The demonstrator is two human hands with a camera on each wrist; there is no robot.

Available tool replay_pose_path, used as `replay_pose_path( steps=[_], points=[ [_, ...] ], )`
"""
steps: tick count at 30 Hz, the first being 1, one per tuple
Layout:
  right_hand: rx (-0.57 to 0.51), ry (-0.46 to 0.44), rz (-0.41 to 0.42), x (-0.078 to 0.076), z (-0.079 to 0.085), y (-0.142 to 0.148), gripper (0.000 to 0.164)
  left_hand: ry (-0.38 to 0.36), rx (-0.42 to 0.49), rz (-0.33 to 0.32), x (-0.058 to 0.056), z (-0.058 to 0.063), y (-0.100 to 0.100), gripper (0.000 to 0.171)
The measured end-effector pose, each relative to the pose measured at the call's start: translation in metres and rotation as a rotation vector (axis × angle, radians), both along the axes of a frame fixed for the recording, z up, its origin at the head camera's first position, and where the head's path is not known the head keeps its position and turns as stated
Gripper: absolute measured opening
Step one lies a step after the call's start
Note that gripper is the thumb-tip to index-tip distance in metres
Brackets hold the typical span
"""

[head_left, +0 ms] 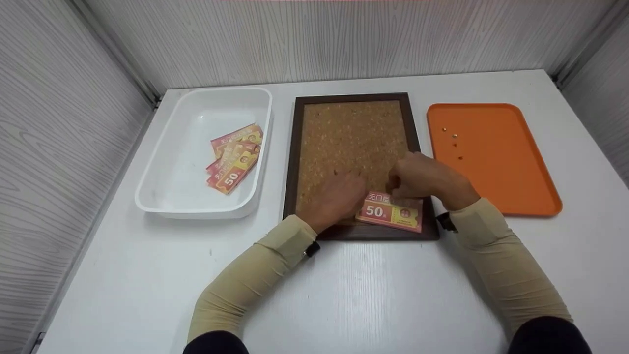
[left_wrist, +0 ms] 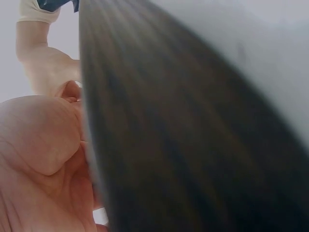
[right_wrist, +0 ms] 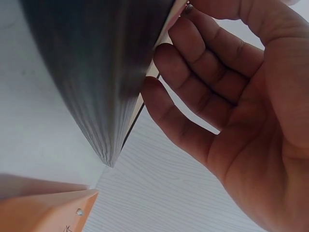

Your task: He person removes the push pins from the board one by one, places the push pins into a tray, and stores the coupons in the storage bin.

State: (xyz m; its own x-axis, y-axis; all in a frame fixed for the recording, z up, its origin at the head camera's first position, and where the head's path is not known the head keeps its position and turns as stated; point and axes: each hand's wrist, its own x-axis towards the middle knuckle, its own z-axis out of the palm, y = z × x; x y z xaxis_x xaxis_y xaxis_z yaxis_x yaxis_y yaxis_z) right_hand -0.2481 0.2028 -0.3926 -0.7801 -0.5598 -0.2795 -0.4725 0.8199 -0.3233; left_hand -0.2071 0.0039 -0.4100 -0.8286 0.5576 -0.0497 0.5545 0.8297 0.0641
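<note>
A pink and yellow coupon point(head_left: 388, 212) marked 50 lies at the lower right of a framed cork board point(head_left: 351, 132), partly over its dark frame. My left hand point(head_left: 339, 196) is curled at the coupon's left end and holds it there; its fingertips are hidden. Above the coupon's upper edge, my right hand point(head_left: 417, 177) has thumb and index finger together. In the right wrist view, a small metallic thumbtack point(right_wrist: 189, 7) shows at those fingertips, while the other fingers bend beside the board's edge. The left wrist view is mostly filled by the frame's dark side.
To the left stands a white bin point(head_left: 172, 157) with several similar coupons point(head_left: 233, 162) overlapping inside. An orange tray point(head_left: 506, 162) lies to the right, with several small tacks point(head_left: 455, 136) near its left side. Pale wood-grain panels point(head_left: 344, 39) wall the white table.
</note>
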Motion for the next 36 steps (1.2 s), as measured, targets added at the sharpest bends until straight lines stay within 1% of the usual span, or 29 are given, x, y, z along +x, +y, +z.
replay_pose_path(
  steps=[3,10,13,18,21,25,27,36],
  points=[
    [0.0,0.005,0.006,0.0001,0.0005,0.0004,0.011,-0.015,0.017,0.004,-0.0002,-0.0004,-0.0002,0.016],
    [-0.009,0.009,0.029,-0.0001,0.0006,0.0014,0.01,-0.008,0.016,-0.005,0.0005,0.0,-0.001,0.015],
    [-0.007,0.001,0.028,-0.0002,0.0007,0.0009,0.011,-0.025,0.03,-0.002,0.0006,-0.0002,-0.0017,0.016],
    [-0.014,-0.001,0.017,0.0002,0.0011,0.0001,0.011,-0.032,0.043,-0.007,0.0003,-0.0008,-0.0018,0.016],
    [-0.012,0.02,0.013,0.0012,0.0011,0.0001,0.011,-0.016,0.024,0.0,0.0009,0.0003,-0.001,0.02],
    [-0.009,0.03,0.003,0.0019,0.0008,0.0004,0.012,0.003,-0.013,0.015,0.0016,0.0019,0.0004,0.024],
    [-0.015,0.026,-0.002,0.002,0.0009,0.0008,0.013,0.006,-0.02,0.013,0.0015,0.002,0.0005,0.023],
    [-0.011,0.034,0.005,0.0011,0.0005,0.0005,0.013,-0.023,0.024,-0.002,0.0025,0.0009,-0.0028,0.023]
  ],
)
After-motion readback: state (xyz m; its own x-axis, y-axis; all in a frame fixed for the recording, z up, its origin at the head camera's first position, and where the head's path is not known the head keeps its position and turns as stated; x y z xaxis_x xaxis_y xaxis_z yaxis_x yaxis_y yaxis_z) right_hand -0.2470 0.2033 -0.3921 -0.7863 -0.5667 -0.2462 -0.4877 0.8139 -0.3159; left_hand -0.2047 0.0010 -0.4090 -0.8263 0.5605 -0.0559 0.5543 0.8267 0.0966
